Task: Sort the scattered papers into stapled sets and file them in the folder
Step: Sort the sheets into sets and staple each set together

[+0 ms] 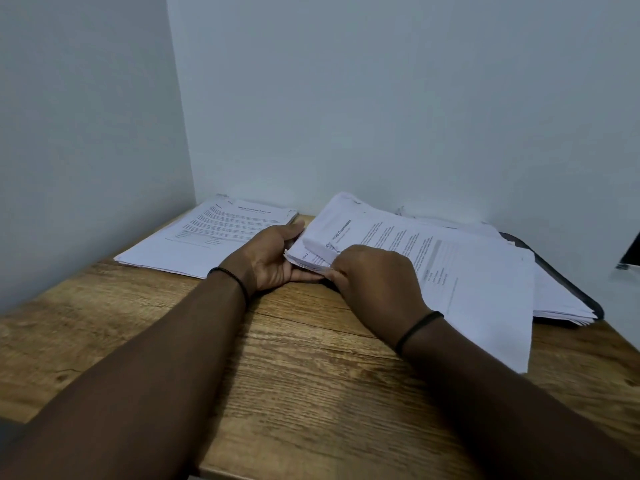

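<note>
A loose pile of printed white papers [460, 271] lies at the right of the wooden table, spread over a dark folder [568, 282] whose edge shows at the far right. My left hand [273, 258] lies palm-up under the pile's near-left corner, its fingers beneath the sheets and its thumb at their edge. My right hand [377, 275] presses on top of the same corner, fingers curled round the sheets' edge. A second, neater stack of printed papers [211, 237] sits at the back left against the wall.
The wooden table [311, 375] stands in a corner, with plain walls at the left and behind. A dark object [631, 252] sits at the right edge of the view. Bare wood lies in front of my hands.
</note>
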